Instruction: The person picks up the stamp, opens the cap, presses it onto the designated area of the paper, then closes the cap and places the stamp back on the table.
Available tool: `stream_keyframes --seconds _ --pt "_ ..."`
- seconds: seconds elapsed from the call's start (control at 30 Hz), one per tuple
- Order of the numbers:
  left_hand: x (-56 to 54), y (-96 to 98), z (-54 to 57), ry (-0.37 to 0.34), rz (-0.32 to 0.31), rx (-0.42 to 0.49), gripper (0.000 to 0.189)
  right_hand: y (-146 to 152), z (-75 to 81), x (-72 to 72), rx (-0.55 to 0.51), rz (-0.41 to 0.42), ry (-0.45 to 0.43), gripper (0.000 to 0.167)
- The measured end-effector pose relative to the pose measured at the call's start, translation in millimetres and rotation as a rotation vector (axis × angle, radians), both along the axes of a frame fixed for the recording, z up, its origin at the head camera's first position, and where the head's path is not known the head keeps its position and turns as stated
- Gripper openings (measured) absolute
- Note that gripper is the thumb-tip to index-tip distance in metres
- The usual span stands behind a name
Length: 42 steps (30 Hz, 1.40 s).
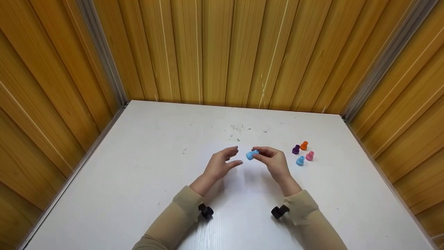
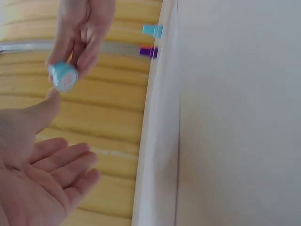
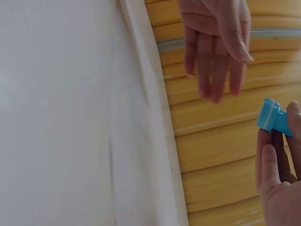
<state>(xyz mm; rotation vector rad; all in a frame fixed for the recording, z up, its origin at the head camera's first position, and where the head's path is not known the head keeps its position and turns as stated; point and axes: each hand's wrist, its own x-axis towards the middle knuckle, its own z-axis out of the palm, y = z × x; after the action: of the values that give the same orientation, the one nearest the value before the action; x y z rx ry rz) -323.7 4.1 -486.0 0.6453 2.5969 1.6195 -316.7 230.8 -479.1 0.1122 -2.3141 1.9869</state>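
Observation:
Between thumb and fingers my right hand (image 1: 276,165) pinches a small light-blue stamp (image 1: 249,155) by its narrower handle, above the white table. Its wide end points toward my left hand (image 1: 218,166), and a faint pinkish mark shows on the stamp's round face (image 2: 67,80) in the left wrist view. The left hand holds nothing; its fingers are extended, thumb apart, with a small gap between it and the stamp. In the right wrist view the stamp (image 3: 268,114) sticks out beyond the right fingertips.
To the right of my right hand several similar stamps stand on the white table (image 1: 138,166): purple (image 1: 296,149), orange (image 1: 304,145), pink (image 1: 310,156) and a second light-blue stamp (image 1: 300,160). Wood-patterned panels (image 1: 215,52) enclose the back and sides. Dark smudges mark the tabletop's far middle.

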Motion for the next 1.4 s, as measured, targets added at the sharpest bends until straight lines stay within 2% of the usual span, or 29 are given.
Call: stream_keyframes --seconds 0.1,0.27,0.37,0.63,1.03,1.17,1.27,1.4 --pt "4.2 7.1 -2.0 0.012 -0.008 0.127 0.051 -14 -8.2 2.6 -0.038 0.004 0.022 0.030" --pt "6.7 10.7 -3.8 0.028 0.013 0.211 0.034 -27 -14.8 6.1 -0.144 0.028 0.050 0.027" --pt "6.7 10.5 -4.6 0.039 0.030 0.234 0.030 -30 -15.4 7.6 -0.160 0.025 0.057 0.025" --pt "6.8 10.8 -7.7 0.053 0.020 0.272 0.028 -33 -18.6 7.7 -0.176 -0.010 0.041 0.024" --pt "5.8 12.1 -9.3 0.102 0.024 0.277 0.029 -34 -20.7 6.6 -0.360 -0.027 -0.029 0.021" --pt "6.0 10.5 -7.5 0.092 0.031 0.265 0.030 -35 -19.9 6.8 -0.337 -0.033 -0.019 0.023" --pt "3.5 7.2 -6.5 0.093 0.049 0.253 0.031 -36 -18.2 6.4 -0.288 -0.053 0.020 0.025" --pt "-4.5 -2.6 -3.3 0.102 0.131 0.257 0.030 -36 -12.4 3.3 -0.192 -0.076 0.113 0.025"
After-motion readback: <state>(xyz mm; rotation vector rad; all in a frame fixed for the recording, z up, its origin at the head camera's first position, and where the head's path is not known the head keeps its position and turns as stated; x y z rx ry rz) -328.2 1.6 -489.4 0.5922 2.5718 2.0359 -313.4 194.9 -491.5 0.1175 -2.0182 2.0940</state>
